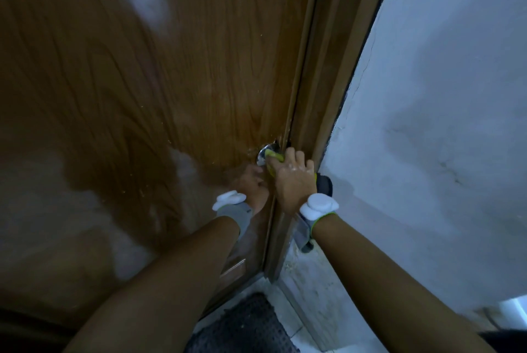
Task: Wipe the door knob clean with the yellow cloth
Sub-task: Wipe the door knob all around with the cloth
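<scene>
A shiny metal door knob [266, 151] sticks out of the brown wooden door [176, 73] close to its right edge. My right hand [293, 178] is shut on the yellow cloth [274, 158] and presses it against the knob from the right and below, covering most of it. My left hand [253, 186] rests against the door just below and left of the knob, fingers bent, with nothing visibly held. Both wrists carry grey bands with white pucks.
The wooden door frame [322, 90] runs along the right of the door, with a pale blue wall [445, 113] beyond it. A dark rubber mat [245, 327] lies on the tiled floor at the door's foot. White blotches smear the door's surface.
</scene>
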The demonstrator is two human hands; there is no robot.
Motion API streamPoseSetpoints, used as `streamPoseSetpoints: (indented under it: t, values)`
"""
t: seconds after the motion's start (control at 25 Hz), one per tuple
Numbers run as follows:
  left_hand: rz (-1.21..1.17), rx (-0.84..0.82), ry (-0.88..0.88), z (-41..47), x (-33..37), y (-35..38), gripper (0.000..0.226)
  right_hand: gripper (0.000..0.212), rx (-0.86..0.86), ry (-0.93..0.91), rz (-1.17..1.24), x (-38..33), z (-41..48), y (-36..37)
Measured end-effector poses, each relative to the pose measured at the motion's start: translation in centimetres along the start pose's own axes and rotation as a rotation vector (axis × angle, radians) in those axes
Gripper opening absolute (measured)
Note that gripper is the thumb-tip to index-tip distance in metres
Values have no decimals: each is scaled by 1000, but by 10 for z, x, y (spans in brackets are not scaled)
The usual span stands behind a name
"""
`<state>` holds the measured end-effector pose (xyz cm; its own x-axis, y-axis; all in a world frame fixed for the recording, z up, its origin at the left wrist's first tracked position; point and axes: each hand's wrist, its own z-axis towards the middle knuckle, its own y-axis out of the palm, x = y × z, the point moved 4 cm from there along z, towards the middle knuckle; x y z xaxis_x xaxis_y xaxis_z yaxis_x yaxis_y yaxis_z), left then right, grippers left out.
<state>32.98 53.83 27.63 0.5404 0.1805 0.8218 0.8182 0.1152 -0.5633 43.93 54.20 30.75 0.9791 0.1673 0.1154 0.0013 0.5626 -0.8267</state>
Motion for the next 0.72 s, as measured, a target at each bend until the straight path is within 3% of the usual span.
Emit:
streamPoseSetpoints:
  t: [0.12, 0.2, 0.44, 0.56, 0.64, 0.72]
  values:
    - [-69, 58, 110, -6, 8, 0, 36, 40, -240, 331, 403, 8, 4, 6]
    - [-60, 31, 167, -6, 8, 0, 40, 43, -285, 520, 653, 18, 5, 5]
    - [15, 14, 270, -7, 2, -1, 53, 36, -522, 948, 1287, 39, 2, 57]
    - [31, 13, 271, -5, 3, -4, 53, 16, -532, 1272, 1584, 30, -11, 43]
    - [33, 9, 285, -4, 1, -4, 54, 18, -576, 1487, 1702, 23, -27, 52]
    - [26, 1, 275, -3, -1, -3, 53, 4, -677, 1524, 1817, 14, -41, 56]
